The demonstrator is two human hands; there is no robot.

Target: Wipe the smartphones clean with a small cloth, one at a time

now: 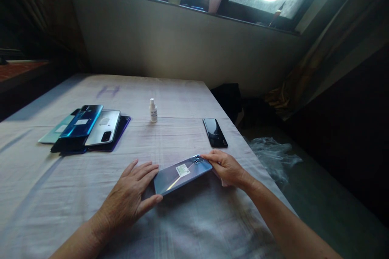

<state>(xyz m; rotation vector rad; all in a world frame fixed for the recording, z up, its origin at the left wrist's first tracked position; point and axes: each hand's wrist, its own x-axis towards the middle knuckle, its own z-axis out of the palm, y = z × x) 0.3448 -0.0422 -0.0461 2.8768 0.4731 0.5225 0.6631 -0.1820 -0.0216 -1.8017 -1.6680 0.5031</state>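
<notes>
A silvery-blue smartphone (173, 178) lies back up between my hands, its white label and camera lenses showing. My right hand (227, 168) pinches the camera end, thumb on top and the other fingers partly hidden below. A bit of pale pinkish material (224, 183), perhaps cloth, shows under that hand. At the opposite end, my left hand (130, 190) has the phone's short edge between its fingers and thumb, near the two corners. Just beyond my right hand lies a black smartphone (215, 132), flat on the table.
To the left, several smartphones overlap in a pile, a blue one (83, 121) and a silver one (105, 127) on top. A small white bottle (153, 111) stands mid-table on the pale tablecloth (170, 93). Clear plastic (273, 158) lies beyond the right table edge.
</notes>
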